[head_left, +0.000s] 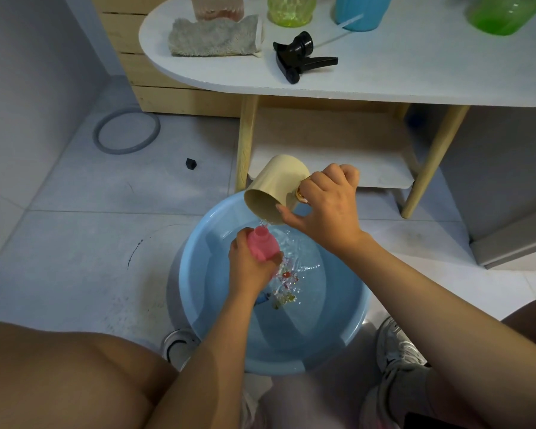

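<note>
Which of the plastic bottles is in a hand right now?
The small pink plastic bottle, gripped by the left hand; the others sit on the white table.

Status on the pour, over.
Right hand grips beige cup, tipped, pouring. Left hand holds pink bottle under it, over blue basin. Nothing blocking.

Up on the white table (pixel 384 85) there's a grey cloth (pixel 214 37), a black spray trigger (pixel 300 57), a yellow-green bottle (pixel 290 9) and a blue bottle (pixel 361 9), plus a grey ring (pixel 123 150) down on the floor tiles.
</note>
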Demonstrator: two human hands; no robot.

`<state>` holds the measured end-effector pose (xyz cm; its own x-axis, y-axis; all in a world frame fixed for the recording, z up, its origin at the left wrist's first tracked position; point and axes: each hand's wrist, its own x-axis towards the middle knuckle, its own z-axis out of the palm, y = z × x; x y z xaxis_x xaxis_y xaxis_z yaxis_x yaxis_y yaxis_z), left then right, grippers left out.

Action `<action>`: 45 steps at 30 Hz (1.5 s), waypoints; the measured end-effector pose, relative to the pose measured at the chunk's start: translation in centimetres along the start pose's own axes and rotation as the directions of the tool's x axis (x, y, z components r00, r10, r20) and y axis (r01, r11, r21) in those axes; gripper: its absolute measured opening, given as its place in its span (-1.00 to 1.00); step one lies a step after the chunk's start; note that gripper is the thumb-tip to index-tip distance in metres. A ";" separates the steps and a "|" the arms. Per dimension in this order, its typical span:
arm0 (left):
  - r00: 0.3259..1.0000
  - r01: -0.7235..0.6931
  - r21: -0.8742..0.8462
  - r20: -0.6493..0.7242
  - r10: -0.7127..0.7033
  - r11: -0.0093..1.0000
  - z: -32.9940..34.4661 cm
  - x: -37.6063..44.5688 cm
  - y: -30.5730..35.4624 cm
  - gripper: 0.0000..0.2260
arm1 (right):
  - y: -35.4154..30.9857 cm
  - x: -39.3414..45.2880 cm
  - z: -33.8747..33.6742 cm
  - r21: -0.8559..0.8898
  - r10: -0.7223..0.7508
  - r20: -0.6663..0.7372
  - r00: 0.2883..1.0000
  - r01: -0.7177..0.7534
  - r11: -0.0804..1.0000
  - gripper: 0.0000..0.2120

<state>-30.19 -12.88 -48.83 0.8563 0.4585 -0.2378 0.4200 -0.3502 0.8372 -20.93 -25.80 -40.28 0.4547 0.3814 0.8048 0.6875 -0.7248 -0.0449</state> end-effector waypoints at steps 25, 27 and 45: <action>1.000 0.003 -0.015 -0.020 -0.003 1.000 0.1 0.2 0.2 -0.32 | -0.8 -0.5 -0.1 0.039 -0.079 0.009 0.997 0.078 0.996 -0.62; 1.000 0.004 -0.012 -0.025 -0.004 1.000 0.2 0.2 0.1 -0.32 | -0.8 -0.6 -0.1 0.054 -0.030 0.018 0.999 0.029 0.998 -0.60; 0.989 0.051 -0.024 -0.137 -0.054 0.998 -0.5 -0.2 0.0 -0.35 | 1.8 -5.0 1.2 -0.302 0.568 0.565 0.598 -0.491 0.817 -0.64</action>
<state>-30.49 -12.60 -48.51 0.7831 0.5845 -0.2125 0.4556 -0.3066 0.8357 -21.22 -28.30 -45.09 0.9826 0.1408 0.1211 0.1677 -0.9528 -0.2531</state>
